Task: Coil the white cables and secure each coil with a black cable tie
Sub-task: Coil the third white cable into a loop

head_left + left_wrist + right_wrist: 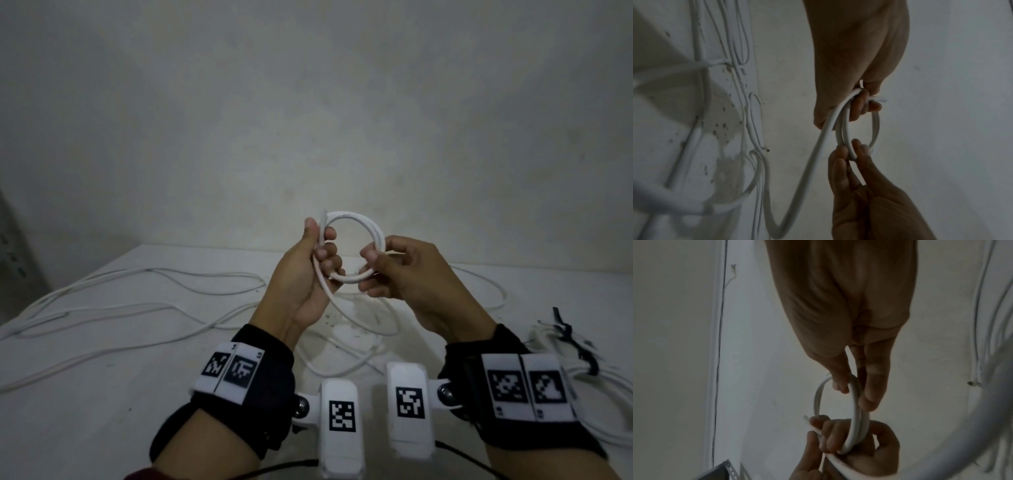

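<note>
Above the table I hold a small coil of white cable (356, 218) upright between both hands. My left hand (320, 241) grips the coil's left side, fingers curled round the strands, and the cable's end (324, 219) sticks up past the thumb. My right hand (374, 260) pinches the coil's right side between thumb and fingers. From the left hand the uncoiled tail (334, 301) drops to the table. The left wrist view shows the coil (840, 136) and its tail (813, 162); in the right wrist view the coil (856, 418) is held the same way. Black cable ties (565, 330) lie at the right.
Several loose white cables (137, 284) sprawl over the white table (85, 394) to the left and behind my hands. A bundle of white cables (603, 380) lies at the right edge under the ties. A grey rack (17, 257) stands far left, and a wall rises behind.
</note>
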